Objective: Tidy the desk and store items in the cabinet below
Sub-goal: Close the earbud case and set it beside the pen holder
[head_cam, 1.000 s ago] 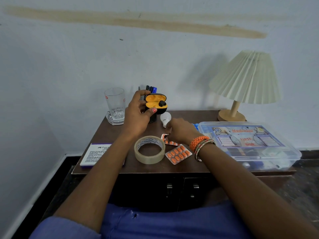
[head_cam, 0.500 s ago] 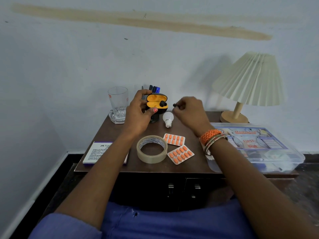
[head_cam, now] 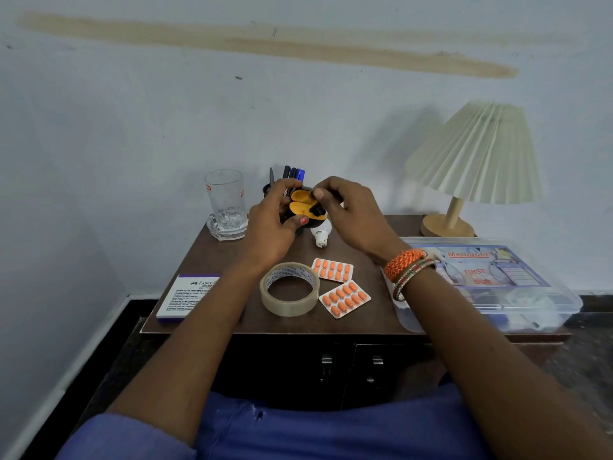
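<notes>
Home room, small wooden cabinet (head_cam: 298, 370) against painted wall, pleated table lamp (head_cam: 471, 161), drinking glass (head_cam: 225, 197)

The pen holder (head_cam: 267, 189) sits mostly hidden behind the left hand (head_cam: 270, 227); the first-aid box (head_cam: 517, 293) contents are blurred.

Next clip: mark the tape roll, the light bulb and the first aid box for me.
tape roll (head_cam: 265, 295): head view, left outer wall of the ring.
light bulb (head_cam: 321, 234): head view, white body just above the screw base.
first aid box (head_cam: 477, 267): head view, printed label on the lid.
</notes>
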Tool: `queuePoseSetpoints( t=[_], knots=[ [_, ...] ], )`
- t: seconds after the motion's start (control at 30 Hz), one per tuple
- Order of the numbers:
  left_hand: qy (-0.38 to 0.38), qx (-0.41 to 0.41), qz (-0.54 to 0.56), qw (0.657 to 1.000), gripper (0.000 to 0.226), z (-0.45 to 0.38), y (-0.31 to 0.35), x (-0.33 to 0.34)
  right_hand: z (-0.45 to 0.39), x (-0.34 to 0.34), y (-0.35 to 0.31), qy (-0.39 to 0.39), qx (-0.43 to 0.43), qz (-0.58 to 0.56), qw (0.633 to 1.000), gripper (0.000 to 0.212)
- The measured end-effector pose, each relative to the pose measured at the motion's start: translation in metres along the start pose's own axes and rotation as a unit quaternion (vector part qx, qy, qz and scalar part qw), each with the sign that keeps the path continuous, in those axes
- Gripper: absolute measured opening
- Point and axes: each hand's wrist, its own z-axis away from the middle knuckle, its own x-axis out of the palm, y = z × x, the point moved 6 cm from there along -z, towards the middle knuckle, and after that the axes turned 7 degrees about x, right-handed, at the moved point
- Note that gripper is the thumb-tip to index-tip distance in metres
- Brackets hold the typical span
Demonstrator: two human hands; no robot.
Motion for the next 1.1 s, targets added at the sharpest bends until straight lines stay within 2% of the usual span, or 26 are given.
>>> queuePoseSetpoints(
  t=[0.17, 0.43, 0.53, 0.67, 0.8, 0.9, 0.97, 1.0, 1.03, 1.1],
  knots=[
    [-0.010, 0.018, -0.017, 1.000, 0.052, -0.001, 0.003, 0.003, 0.002, -0.001, -0.002, 0.005, -0.017, 0.002, 1.000, 0.011],
    [-0.022, 0.025, 0.003, 0.999, 0.050, 0.001, 0.008, 0.007, 0.004, 0.004, -0.006, 0.002, -0.048, 0.092, 0.995, 0.006],
    [-0.015, 0.013, 0.018, 1.000, 0.051, 0.001, 0.004, 0.006, 0.004, 0.001, -0.008, 0.017, -0.047, 0.101, 0.994, 0.019],
    [-0.013, -0.001, 0.020, 1.000, 0.051, 0.001, 0.001, 0.004, 0.003, 0.004, -0.008, -0.011, -0.041, 0.150, 0.988, 0.041],
    [-0.003, -0.011, 0.018, 1.000, 0.053, 0.000, 0.001, 0.003, 0.006, -0.014, -0.011, 0.112, -0.034, 0.094, 0.989, 0.044],
    [-0.007, -0.021, 0.023, 0.999, 0.054, 0.000, 0.001, 0.004, 0.005, -0.022, -0.001, 0.163, 0.014, 0.044, 0.986, 0.035],
    [-0.014, -0.022, 0.035, 0.999, 0.053, 0.001, 0.002, 0.005, 0.002, -0.022, 0.013, 0.139, 0.089, -0.009, 0.986, 0.026],
    [-0.017, -0.022, 0.042, 0.999, 0.053, 0.001, 0.003, 0.005, 0.001, -0.020, 0.023, 0.103, 0.150, -0.065, 0.981, 0.024],
    [-0.019, -0.023, 0.051, 0.998, 0.052, 0.001, 0.004, 0.005, 0.001, -0.014, 0.033, 0.050, 0.224, -0.150, 0.962, 0.024],
    [-0.023, -0.028, 0.071, 0.997, 0.052, 0.001, 0.004, 0.006, 0.006, -0.001, 0.047, -0.053, 0.343, -0.303, 0.888, 0.030]
  ],
)
